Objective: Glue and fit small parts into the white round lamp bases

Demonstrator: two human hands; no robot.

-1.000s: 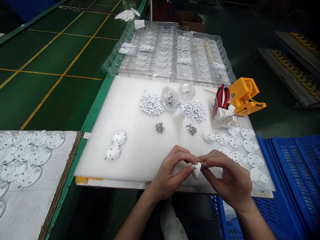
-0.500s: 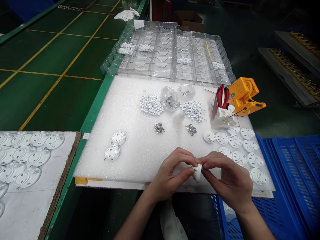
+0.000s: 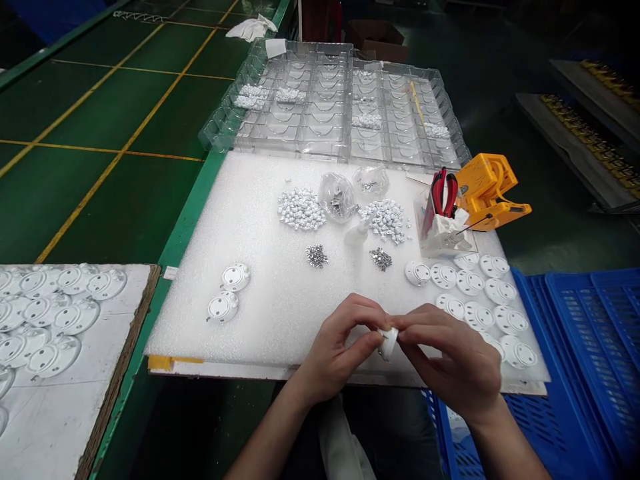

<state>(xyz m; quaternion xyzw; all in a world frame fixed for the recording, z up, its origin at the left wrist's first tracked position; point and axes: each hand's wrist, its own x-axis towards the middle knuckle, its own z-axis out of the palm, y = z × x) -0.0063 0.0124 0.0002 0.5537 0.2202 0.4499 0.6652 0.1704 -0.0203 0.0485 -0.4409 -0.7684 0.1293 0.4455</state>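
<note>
A small round white plastic part (image 3: 388, 345) is held up on edge above the front of the white foam sheet (image 3: 280, 320). My left hand (image 3: 345, 340) pinches it between thumb and fingers from the left. From the right, my right hand (image 3: 450, 353) grips its upper rim with closed fingertips; any smaller piece between them is hidden. Similar white discs (image 3: 470, 283) lie in rows beside my right hand. Two more white discs (image 3: 223, 307) rest at the sheet's left. Beyond my hands are small piles of metal bits (image 3: 317, 256) and white pieces (image 3: 301, 209).
Clear compartment trays (image 3: 325, 141) stand behind the foam. At the right are a clear box with red-handled pliers (image 3: 443, 193) and a yellow tape dispenser (image 3: 490, 190). Blue crates (image 3: 595, 320) sit lower right. A board with several white discs (image 3: 78, 315) lies left. A small bottle (image 3: 355, 235) stands mid-sheet.
The white part has tilted and shifted slightly left in my fingers. My right hand has moved a little left with it; the left hand keeps its pinch.
</note>
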